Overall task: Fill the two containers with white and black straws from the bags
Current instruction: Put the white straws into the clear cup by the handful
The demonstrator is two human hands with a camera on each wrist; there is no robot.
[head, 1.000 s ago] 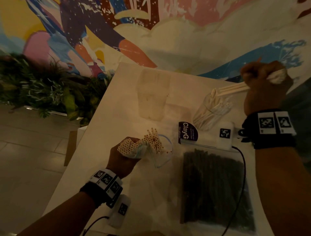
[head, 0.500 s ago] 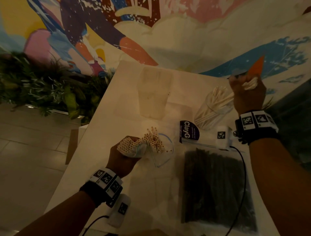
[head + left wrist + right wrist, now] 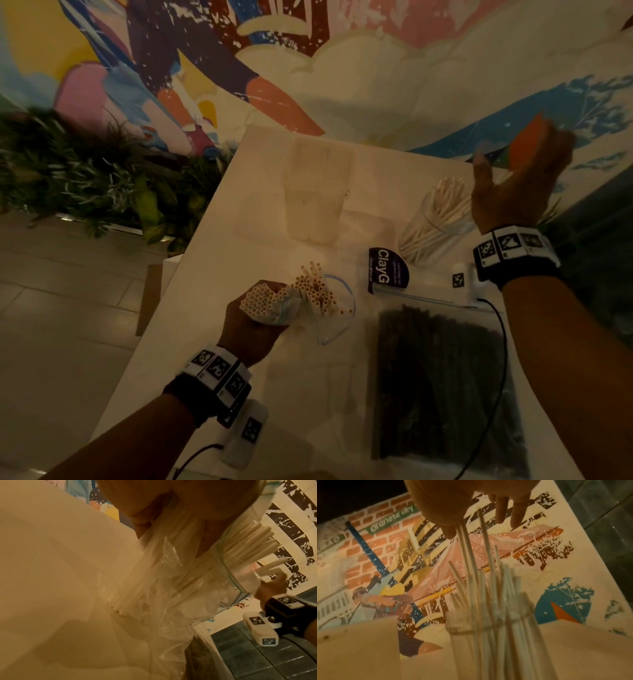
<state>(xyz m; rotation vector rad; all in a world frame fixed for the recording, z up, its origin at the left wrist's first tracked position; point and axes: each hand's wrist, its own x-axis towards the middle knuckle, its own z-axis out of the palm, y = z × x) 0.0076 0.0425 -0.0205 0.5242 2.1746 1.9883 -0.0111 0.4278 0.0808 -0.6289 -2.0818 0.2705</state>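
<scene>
Right hand [image 3: 513, 192] raised above the clear container [image 3: 435, 226] at the far right of the worktop [image 3: 212, 274], fingers straight and loosely spread, nothing gripped; in the right wrist view two or three white straws [image 3: 467, 555] stand up near the fingertips [image 3: 517, 513], contact uncertain. That container already carries a leaning sheaf of white straws. Left hand [image 3: 250, 329] fisted round the gathered neck of the clear bag [image 3: 329, 308], straw ends bunched out of the fist, bag mouth gaping toward the middle of the worktop. Bag of black straws [image 3: 442, 383] lies flat near the front edge, looks zipped, with a purple label [image 3: 387, 270] at its head. A second, squarish pale container [image 3: 318, 192] stands further back, seemingly empty. Handling, by judgement: straws are very light and stiff along their length but probably crush or kink if pinched hard; smooth, so a loose bundle will fan and slide apart. Best taken as a bunch around the middle, full-hand wrap, ends kept level, then dropped end-first. Bag film is thin, slick and limp; hold it at the neck as now, so the straws stay aligned for pulling. The clear container looks light and top-heavy with leaning straws; a sideways knock could tip it.
</scene>
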